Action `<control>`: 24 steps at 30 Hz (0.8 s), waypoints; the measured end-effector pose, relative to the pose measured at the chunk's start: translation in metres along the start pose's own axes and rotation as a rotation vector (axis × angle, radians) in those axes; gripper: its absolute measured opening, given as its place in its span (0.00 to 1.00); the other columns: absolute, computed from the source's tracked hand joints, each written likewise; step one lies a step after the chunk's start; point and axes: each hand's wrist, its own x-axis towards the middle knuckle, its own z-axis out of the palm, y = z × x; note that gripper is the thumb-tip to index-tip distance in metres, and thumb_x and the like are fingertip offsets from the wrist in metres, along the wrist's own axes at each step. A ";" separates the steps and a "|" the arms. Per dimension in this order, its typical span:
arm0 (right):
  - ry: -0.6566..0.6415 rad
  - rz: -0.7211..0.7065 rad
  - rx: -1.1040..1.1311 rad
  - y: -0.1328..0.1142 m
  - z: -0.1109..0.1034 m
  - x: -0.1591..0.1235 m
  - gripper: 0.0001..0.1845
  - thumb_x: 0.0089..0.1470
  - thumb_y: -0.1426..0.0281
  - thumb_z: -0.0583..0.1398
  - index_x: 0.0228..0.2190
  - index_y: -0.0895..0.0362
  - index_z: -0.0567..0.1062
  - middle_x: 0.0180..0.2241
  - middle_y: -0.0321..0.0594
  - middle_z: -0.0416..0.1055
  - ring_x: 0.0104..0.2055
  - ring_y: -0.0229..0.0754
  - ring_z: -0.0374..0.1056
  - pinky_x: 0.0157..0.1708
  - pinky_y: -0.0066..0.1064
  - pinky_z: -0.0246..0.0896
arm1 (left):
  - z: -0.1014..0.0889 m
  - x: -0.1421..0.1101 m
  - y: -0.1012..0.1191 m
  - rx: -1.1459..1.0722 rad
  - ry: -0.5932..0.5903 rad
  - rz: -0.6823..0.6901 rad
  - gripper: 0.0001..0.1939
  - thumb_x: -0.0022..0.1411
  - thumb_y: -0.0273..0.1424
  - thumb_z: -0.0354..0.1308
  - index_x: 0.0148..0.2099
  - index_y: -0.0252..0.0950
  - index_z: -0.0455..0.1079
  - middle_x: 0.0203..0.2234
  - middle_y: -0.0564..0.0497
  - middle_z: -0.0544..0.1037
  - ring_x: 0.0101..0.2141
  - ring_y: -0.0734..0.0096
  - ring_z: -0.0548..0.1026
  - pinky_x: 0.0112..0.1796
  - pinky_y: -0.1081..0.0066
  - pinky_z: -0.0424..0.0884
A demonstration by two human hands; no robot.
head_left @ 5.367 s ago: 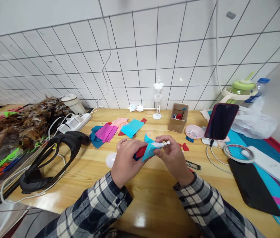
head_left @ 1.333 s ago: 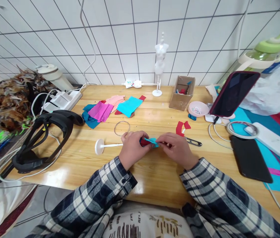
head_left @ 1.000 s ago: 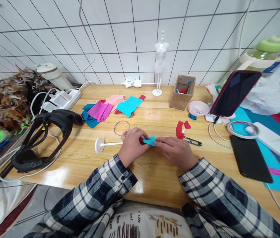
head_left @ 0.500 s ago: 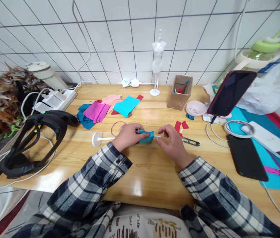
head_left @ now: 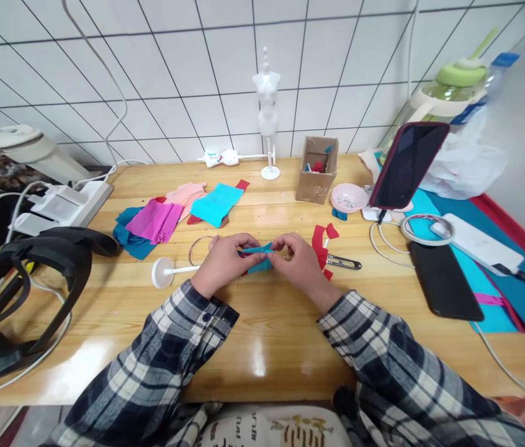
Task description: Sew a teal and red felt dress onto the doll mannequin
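Observation:
My left hand [head_left: 228, 261] is closed around a small piece of turquoise cloth [head_left: 260, 266]. My right hand [head_left: 297, 257] pinches the cloth's right end, its fingertips almost meeting the left thumb. A white stand with a round base [head_left: 163, 273] lies on its side, its rod running under my left hand; the rest of it is hidden there. Behind that hand shows part of a thin ring [head_left: 198, 250]. To the right of my right hand lie red cloth scraps [head_left: 319, 245] and black thread snips [head_left: 345, 262].
A white mini dress form [head_left: 267, 115] stands near the tiled wall, another [head_left: 222, 158] lying beside it. Further back are coloured cloth pieces [head_left: 218, 203], a cardboard box [head_left: 316, 186] and a pink bowl [head_left: 349, 197]. A black headset [head_left: 79, 261] is left; phones [head_left: 446, 282] and cables are right.
My right hand has closed in on the turquoise cloth and covers the white tip that stuck out of it. The view has swung right, so everything sits further left.

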 end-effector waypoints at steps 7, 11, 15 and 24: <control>-0.025 0.023 0.003 0.003 -0.005 0.000 0.06 0.50 0.66 0.62 0.25 0.56 0.75 0.26 0.35 0.70 0.28 0.37 0.61 0.29 0.30 0.56 | 0.000 -0.003 0.003 0.036 -0.066 -0.006 0.15 0.53 0.45 0.61 0.36 0.40 0.76 0.34 0.51 0.81 0.37 0.62 0.77 0.44 0.60 0.68; -0.031 0.058 0.069 0.007 -0.003 0.000 0.11 0.48 0.67 0.63 0.37 0.55 0.75 0.33 0.36 0.72 0.27 0.36 0.61 0.29 0.30 0.59 | 0.001 -0.005 0.003 0.063 -0.049 0.008 0.14 0.54 0.44 0.61 0.37 0.40 0.76 0.33 0.52 0.82 0.37 0.62 0.76 0.48 0.57 0.65; -0.150 0.119 0.218 0.011 -0.004 0.002 0.18 0.50 0.66 0.62 0.45 0.54 0.74 0.37 0.39 0.76 0.29 0.36 0.65 0.32 0.31 0.63 | 0.001 -0.005 0.004 0.094 -0.038 0.031 0.12 0.54 0.43 0.61 0.36 0.41 0.76 0.33 0.53 0.81 0.35 0.64 0.76 0.52 0.55 0.61; -0.175 -0.055 0.268 0.015 -0.007 0.000 0.06 0.53 0.69 0.62 0.34 0.54 0.79 0.30 0.36 0.76 0.33 0.38 0.71 0.36 0.31 0.66 | 0.003 -0.005 0.003 -0.018 -0.047 0.013 0.13 0.53 0.42 0.62 0.34 0.39 0.76 0.31 0.51 0.80 0.33 0.66 0.76 0.39 0.66 0.70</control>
